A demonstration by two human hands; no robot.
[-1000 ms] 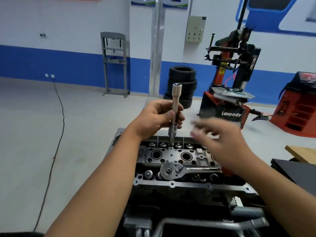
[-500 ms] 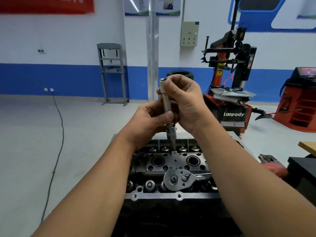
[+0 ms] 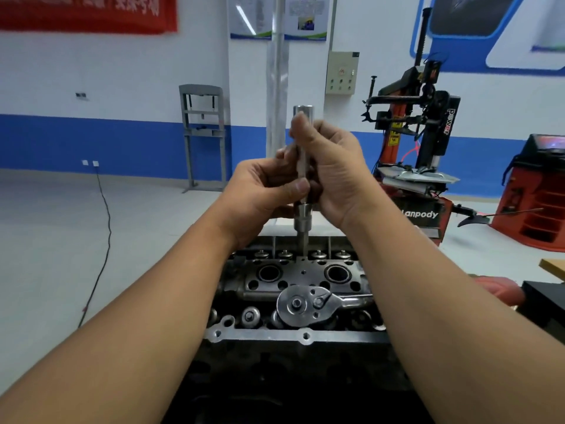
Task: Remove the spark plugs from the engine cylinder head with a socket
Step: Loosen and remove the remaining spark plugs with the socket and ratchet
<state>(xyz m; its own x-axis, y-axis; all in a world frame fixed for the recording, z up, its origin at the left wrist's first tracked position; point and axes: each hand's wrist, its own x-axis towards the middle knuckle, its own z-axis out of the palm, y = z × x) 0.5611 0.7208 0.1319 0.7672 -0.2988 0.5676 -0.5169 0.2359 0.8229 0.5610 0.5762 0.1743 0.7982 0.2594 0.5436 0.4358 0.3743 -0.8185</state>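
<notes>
Gripping the socket, a smooth steel cylinder standing upright over the head, is the left hand | right hand is grasping it higher up | round-headed chrome ratchet is lying flat on the cast, bored metal head.

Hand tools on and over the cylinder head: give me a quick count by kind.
Socket extension bar, upright, gripped by left hand and right hand: 1
Ratchet wrench, lying on the cylinder head: 1
Total: 2
</notes>
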